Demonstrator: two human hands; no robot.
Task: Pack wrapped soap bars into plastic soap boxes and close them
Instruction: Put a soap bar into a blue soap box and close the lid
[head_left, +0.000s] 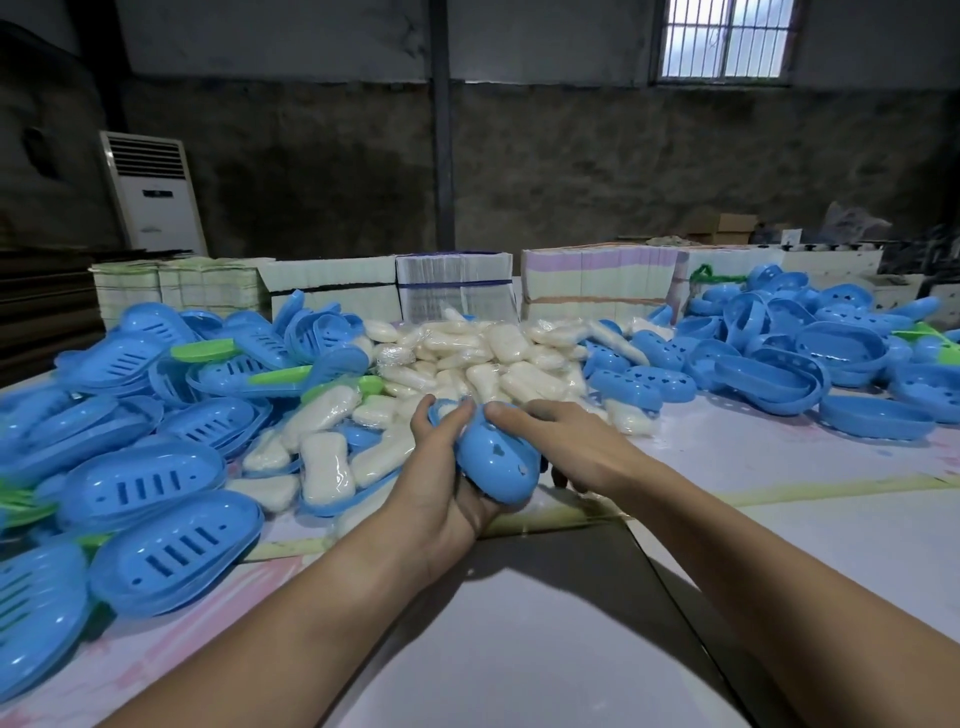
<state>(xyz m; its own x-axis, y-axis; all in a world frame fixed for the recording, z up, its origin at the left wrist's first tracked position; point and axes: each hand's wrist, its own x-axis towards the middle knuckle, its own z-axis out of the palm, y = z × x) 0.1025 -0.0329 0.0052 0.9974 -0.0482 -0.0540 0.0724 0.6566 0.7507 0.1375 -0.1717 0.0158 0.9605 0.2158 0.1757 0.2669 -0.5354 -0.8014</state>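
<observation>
Both hands' fingers curled round blue soap box (498, 462) above pale table (779, 545); grey wall (623, 171), barred window (724, 39) behind.

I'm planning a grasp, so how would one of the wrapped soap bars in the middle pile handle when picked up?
The wrapped soap bars probably stay stiff, since each keeps its waisted shape. The glossy film looks slippery, so one may slide in a pinch. Heaped loosely, neighbours would likely shift when one is pulled out.
</observation>
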